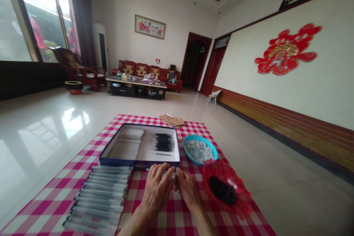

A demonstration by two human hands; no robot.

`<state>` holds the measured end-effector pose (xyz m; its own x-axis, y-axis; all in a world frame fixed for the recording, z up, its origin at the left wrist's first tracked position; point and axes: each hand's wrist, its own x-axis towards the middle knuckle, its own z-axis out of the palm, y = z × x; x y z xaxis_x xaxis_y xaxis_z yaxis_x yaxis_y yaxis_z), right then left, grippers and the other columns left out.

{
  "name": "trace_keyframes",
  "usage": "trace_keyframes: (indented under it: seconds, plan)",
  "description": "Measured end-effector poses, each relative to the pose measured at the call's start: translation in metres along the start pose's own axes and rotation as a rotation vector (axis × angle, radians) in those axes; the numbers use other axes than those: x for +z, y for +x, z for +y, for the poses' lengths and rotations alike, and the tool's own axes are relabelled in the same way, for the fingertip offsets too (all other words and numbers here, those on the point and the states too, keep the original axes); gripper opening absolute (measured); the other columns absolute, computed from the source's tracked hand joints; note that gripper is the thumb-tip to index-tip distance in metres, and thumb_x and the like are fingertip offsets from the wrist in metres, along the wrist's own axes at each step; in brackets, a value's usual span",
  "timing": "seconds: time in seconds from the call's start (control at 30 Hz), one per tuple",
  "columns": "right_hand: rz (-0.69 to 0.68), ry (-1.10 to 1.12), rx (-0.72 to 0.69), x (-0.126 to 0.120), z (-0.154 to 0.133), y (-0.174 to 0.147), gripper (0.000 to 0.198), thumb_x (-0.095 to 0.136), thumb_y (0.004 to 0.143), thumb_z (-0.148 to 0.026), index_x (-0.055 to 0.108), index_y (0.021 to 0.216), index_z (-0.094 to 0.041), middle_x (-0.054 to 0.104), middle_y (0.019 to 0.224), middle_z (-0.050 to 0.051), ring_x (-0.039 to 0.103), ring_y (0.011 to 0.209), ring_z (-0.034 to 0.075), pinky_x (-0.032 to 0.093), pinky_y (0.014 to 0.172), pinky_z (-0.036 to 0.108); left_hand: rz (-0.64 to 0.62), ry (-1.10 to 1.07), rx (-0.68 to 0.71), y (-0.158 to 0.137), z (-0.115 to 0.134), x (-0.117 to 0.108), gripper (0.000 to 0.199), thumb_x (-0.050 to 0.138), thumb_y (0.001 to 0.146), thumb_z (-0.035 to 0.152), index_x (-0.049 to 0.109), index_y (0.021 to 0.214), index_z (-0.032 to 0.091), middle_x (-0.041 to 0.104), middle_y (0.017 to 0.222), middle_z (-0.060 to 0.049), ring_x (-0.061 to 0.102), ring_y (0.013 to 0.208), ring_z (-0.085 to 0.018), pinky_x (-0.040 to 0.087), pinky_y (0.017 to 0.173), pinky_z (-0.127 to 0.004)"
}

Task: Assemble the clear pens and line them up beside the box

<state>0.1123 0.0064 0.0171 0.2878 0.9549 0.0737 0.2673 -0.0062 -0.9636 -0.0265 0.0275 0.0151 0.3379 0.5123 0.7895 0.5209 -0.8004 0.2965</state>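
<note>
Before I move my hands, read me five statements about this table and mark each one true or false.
1. The blue bowl sits to the right of the open box. True.
2. The red dish holds white pieces. False: its contents are black.
3. The left hand and right hand are far apart. False: their fingertips are close together.
4. Pen-like tubes lie in a row left of the left hand. True.
5. The tablecloth is plain green. False: it is pink-and-white checked.
</note>
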Motion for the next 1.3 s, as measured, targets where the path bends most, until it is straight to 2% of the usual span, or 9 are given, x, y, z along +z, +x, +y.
trace_keyframes:
  seconds: [0.13,0.23,0.33,0.47,0.67,0.87,1.0,1.1,1.3]
  plan:
    - [0.063,0.306,0.165,0.006,0.009,0.001,0.057,0.043,0.078,-0.07,0.055,0.058,-0.019,0.056,0.047,0.0,0.047,0.042,0.011,0.034,0.044,0.023,0.061,-0.174,-0.164,-0.007,0.001,0.004,0.021,0.046,0.092,0.025,0.062,0.081,0.019,0.062,0.076,-0.004,0.057,0.069,-0.016,0.045,0.066,-0.028]
    - [0.024,0.437,0.219,0.012,0.015,-0.001,0.053,0.049,0.077,-0.068,0.058,0.062,-0.018,0.059,0.052,0.0,0.051,0.044,0.012,0.035,0.044,0.022,0.115,-0.347,-0.407,-0.009,-0.007,0.007,0.024,0.046,0.092,0.034,0.064,0.094,0.018,0.065,0.079,-0.004,0.061,0.071,-0.016,0.048,0.063,-0.025]
    - [-0.124,0.401,0.218,0.017,0.012,-0.006,0.05,0.051,0.078,-0.065,0.058,0.061,-0.018,0.057,0.05,-0.001,0.05,0.042,0.011,0.031,0.041,0.021,0.164,-0.547,-0.605,-0.007,-0.017,0.009,0.035,0.053,0.088,0.042,0.063,0.109,0.016,0.068,0.081,-0.004,0.063,0.072,-0.017,0.05,0.065,-0.025]
    - [-0.367,0.285,0.185,0.016,-0.001,-0.014,0.056,0.043,0.082,-0.065,0.06,0.059,-0.016,0.059,0.05,0.001,0.05,0.038,0.009,0.026,0.037,0.019,0.19,-0.856,-0.782,-0.004,-0.022,0.012,0.04,0.062,0.08,0.049,0.065,0.101,0.015,0.068,0.077,-0.004,0.063,0.068,-0.017,0.05,0.062,-0.025]
    - [-0.598,0.126,0.184,0.01,-0.019,-0.02,0.058,0.04,0.084,-0.062,0.064,0.061,-0.014,0.065,0.056,0.003,0.052,0.039,0.009,0.027,0.035,0.017,0.097,-1.321,-0.964,0.001,-0.016,0.011,0.06,0.071,0.072,0.045,0.054,0.123,0.019,0.065,0.078,-0.001,0.059,0.06,-0.012,0.046,0.053,-0.021]
    - [-0.549,-0.136,0.107,-0.018,-0.045,-0.02,0.032,0.049,0.082,-0.035,0.06,0.057,-0.018,0.06,0.047,-0.002,0.047,0.035,0.008,0.029,0.035,0.017,-0.017,-1.276,-0.91,0.004,-0.014,0.009,0.051,0.068,0.074,0.05,0.063,0.11,0.015,0.057,0.066,0.002,0.041,0.043,-0.005,0.029,0.039,-0.016]
    - [-0.334,-0.223,-0.051,-0.057,-0.058,-0.003,0.026,0.048,0.083,-0.033,0.064,0.068,-0.018,0.064,0.055,-0.002,0.054,0.043,0.01,0.037,0.043,0.018,-0.103,-1.123,-0.818,0.0,-0.013,0.018,0.055,0.061,0.077,0.058,0.067,0.105,0.011,0.042,0.047,0.007,0.032,0.038,-0.005,0.024,0.038,-0.016]
    - [-0.097,-0.435,-0.152,-0.095,-0.058,0.026,0.021,0.049,0.079,-0.025,0.068,0.074,-0.018,0.067,0.06,0.0,0.06,0.05,0.013,0.041,0.049,0.02,-0.09,-0.914,-0.709,-0.008,-0.017,0.026,0.047,0.058,0.082,0.053,0.068,0.106,0.014,0.046,0.045,0.005,0.042,0.041,-0.008,0.034,0.041,-0.018]
    - [0.061,-0.757,-0.152,-0.142,-0.046,0.092,0.019,0.057,0.065,-0.011,0.073,0.069,-0.02,0.072,0.068,0.004,0.064,0.068,0.019,0.043,0.067,0.027,0.061,-0.469,-0.293,-0.017,-0.026,0.032,0.031,0.047,0.093,0.032,0.061,0.12,0.025,0.071,0.095,-0.005,0.068,0.084,-0.018,0.054,0.072,-0.023]
